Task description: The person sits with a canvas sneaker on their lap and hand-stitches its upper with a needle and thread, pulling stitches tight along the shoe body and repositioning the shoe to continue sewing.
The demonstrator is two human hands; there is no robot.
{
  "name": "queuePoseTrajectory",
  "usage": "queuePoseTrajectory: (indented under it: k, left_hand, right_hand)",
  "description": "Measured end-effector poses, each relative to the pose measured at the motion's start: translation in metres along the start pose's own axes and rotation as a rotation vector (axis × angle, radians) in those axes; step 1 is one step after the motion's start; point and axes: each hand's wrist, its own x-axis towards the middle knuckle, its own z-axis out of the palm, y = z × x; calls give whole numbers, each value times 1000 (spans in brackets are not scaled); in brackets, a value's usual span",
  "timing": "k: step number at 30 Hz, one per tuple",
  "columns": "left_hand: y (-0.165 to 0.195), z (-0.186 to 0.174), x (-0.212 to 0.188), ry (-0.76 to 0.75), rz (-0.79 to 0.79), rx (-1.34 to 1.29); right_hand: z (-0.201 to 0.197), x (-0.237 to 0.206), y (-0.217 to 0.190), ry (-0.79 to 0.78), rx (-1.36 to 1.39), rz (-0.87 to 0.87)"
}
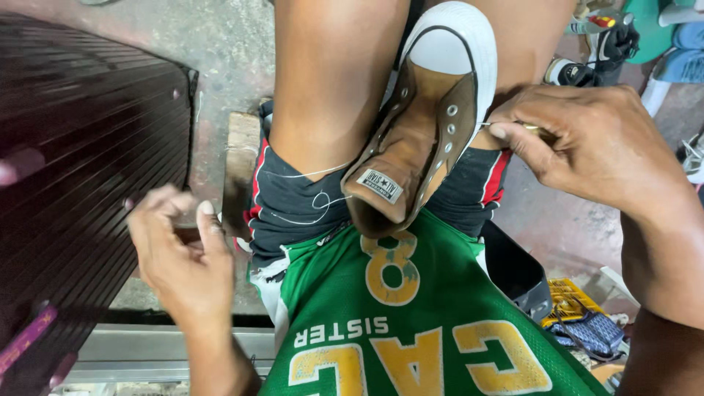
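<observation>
Resting between the knees, the sneaker [429, 125] — just left of the right hand [587, 143].

One view only, worn on the head, aimed steeply down over chest and lap. Very close: green jersey [411, 323] at the bottom edge, knees at the top, brown shoe [425, 125] wedged between the thighs near centre. Left hand [180, 253] low at left, right hand [587, 139] at upper right, both within arm's reach of the lens. Concrete floor [213, 44] beyond the legs, dark ribbed panel [81, 147] along the left side. No second view to overlap.
</observation>
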Motion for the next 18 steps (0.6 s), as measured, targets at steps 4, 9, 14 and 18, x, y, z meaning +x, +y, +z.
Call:
queuePoseTrajectory:
  k: [4,9,14,18]
  left_hand:
    - [34,21,-13,104,525,-220]
    - [42,49,-14,-64,575,-286]
    - [13,15,-2,27,292,-216]
    - [26,10,2,179,214,-180]
  right_hand:
    - [4,-3,1,19,59,1]
    - [8,-8,6,43,123,4]
    - [10,-13,14,45,207,25]
    - [12,-15,13,25,209,95]
